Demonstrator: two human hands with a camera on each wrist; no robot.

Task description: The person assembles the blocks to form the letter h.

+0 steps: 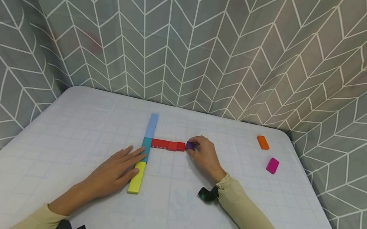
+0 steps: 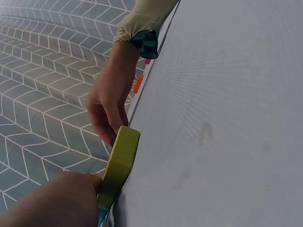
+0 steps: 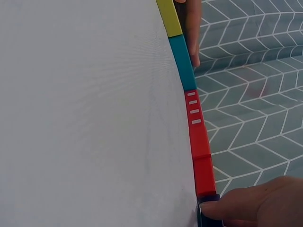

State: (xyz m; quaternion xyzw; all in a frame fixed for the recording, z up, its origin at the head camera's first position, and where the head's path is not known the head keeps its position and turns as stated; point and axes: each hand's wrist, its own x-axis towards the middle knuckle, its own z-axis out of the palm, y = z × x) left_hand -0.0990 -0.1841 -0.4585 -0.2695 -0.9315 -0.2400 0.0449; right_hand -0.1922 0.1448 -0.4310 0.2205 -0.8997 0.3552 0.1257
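Observation:
My right hand (image 1: 206, 157) pinches a small dark purple block (image 1: 189, 145) between thumb and fingers, at the right end of a row of red blocks (image 1: 172, 145). White marks show on the leftmost red piece. That row meets the side of a teal block (image 1: 146, 146), which lies in a line between a light blue block (image 1: 151, 125) and a yellow block (image 1: 136, 182). The left hand (image 1: 111, 176) lies with fingers extended, fingertips on the teal block and thumb at the yellow one. In the right wrist view, the purple block (image 3: 210, 216) sits against the red end.
An orange block (image 1: 263, 142) and a magenta block (image 1: 272, 165) lie apart at the right of the white table (image 1: 102, 121). A patterned grey curtain (image 1: 190, 48) hangs behind the table. Each wrist wears a black device (image 1: 208, 194).

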